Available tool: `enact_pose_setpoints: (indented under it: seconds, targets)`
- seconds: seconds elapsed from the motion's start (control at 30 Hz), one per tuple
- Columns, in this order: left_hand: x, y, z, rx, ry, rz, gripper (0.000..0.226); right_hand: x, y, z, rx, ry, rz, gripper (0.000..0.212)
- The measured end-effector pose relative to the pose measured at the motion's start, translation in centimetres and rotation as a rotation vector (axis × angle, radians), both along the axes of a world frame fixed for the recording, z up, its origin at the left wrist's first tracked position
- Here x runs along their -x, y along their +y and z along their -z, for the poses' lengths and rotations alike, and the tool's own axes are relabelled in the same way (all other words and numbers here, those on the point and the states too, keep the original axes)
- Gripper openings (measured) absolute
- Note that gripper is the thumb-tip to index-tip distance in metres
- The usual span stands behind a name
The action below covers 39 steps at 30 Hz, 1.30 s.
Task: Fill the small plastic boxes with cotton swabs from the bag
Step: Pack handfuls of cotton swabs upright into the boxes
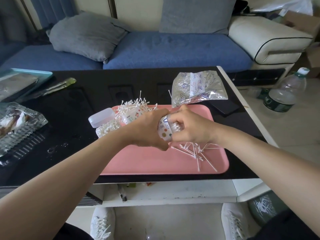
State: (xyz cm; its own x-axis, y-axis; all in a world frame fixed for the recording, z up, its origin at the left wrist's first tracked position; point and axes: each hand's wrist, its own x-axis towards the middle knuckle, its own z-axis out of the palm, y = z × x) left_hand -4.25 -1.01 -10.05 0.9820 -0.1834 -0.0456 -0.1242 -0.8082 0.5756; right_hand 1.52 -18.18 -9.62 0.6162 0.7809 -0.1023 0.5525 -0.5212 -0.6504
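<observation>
Left hand (pixel 149 129) gripping labelled swab box (pixel 164 133), tipped sideways over pink tray (pixel 155 163), mouth toward right hand (pixel 192 127), probably for easier loading. Right hand pinching bundle of cotton swabs (pixel 176 126) at box mouth. Loose swabs (pixel 194 151) at tray's 5 o'clock, swab pile (pixel 133 105) at 11. Bag (pixel 197 87) on worktop (pixel 69 110), 1 o'clock.

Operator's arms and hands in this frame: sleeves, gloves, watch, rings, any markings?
No gloves on the left hand or right hand. The left forearm and right forearm are bare to the frame edge, no sleeve showing. No watch, bracelet or band at either wrist; no rings, tape or markings visible on the parts that show.
</observation>
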Motion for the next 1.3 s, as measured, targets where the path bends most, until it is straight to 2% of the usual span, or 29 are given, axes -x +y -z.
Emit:
enact_pose_setpoints:
  seconds: [0.07,0.17,0.27,0.4,0.6,0.77,0.9,1.07,1.2,1.3]
  targets:
    - [-0.1,0.3,0.1,-0.006,-0.011,-0.022,0.051,0.0,-0.4,-0.2,-0.141,0.087,-0.015,0.015]
    - [-0.4,0.5,0.4,0.014,-0.034,-0.065,0.052,0.0,-1.3,-0.5,-0.278,0.093,0.083,0.041]
    - [-0.8,0.7,0.5,0.017,-0.080,-0.110,0.060,-0.1,-1.5,-0.1,-0.384,0.026,0.174,0.044]
    - [-0.9,0.7,0.5,-0.034,-0.136,-0.203,0.055,0.6,-1.6,0.7,-0.544,0.042,0.368,0.053]
    - [-0.8,0.8,0.7,-0.045,-0.220,-0.253,0.057,1.9,-0.8,1.7,-0.275,0.164,0.217,0.085]
    - [-0.9,1.0,0.8,-0.037,-0.217,-0.265,0.059,1.9,-1.2,1.8,-0.313,0.099,0.351,0.095]
    - [-0.7,0.8,0.7,-0.040,-0.241,-0.247,0.060,3.1,-0.8,2.9,-0.235,0.243,0.191,0.103]
    - [-0.7,0.8,0.8,-0.027,-0.243,-0.256,0.060,2.6,-1.3,2.9,-0.422,0.297,0.302,0.098]
    - [-0.8,0.8,1.0,-0.019,-0.248,-0.243,0.059,2.9,-1.6,3.9,-0.287,0.258,0.204,0.096]
    - [-0.7,1.2,1.5,-0.031,-0.235,-0.227,0.059,2.6,-1.8,3.8,-0.206,0.221,0.115,0.084]
